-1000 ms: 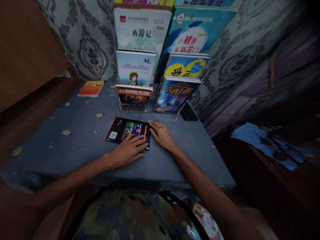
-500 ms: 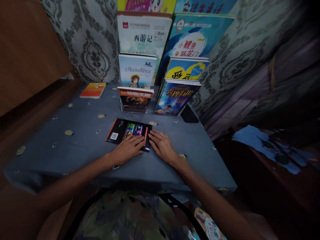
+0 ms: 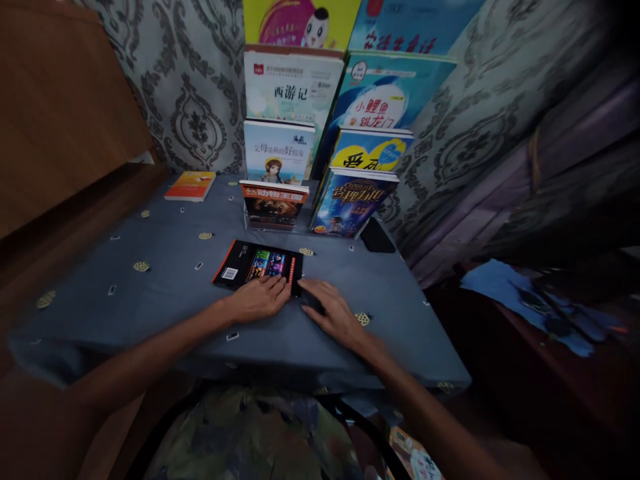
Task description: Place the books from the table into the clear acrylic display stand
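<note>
A black book [image 3: 239, 261] with red edging lies flat on the patterned grey tablecloth, showing a barcode and bright small pictures. My left hand [image 3: 261, 298] rests on the lower edge of this book, fingers laid over it and covering part of the pictures. At the book's right end is my right hand [image 3: 334, 310], its fingers stretched out and its thumb apart from them. The index fingertip is by the corner of the book; whether it touches is hard to tell. Neither hand grips anything.
Behind the book stand two stepped rows of upright books, with an animal book [image 3: 275, 205] and a blue book [image 3: 350, 203] in front. An orange book [image 3: 191, 186] lies at the back left. A dark flat object [image 3: 377, 236] sits right of the rows.
My right hand has drawn slightly down and right from the book, its thumb now apart from the fingers. My left hand has slid a little lower on the book. The view has tilted slightly up.
</note>
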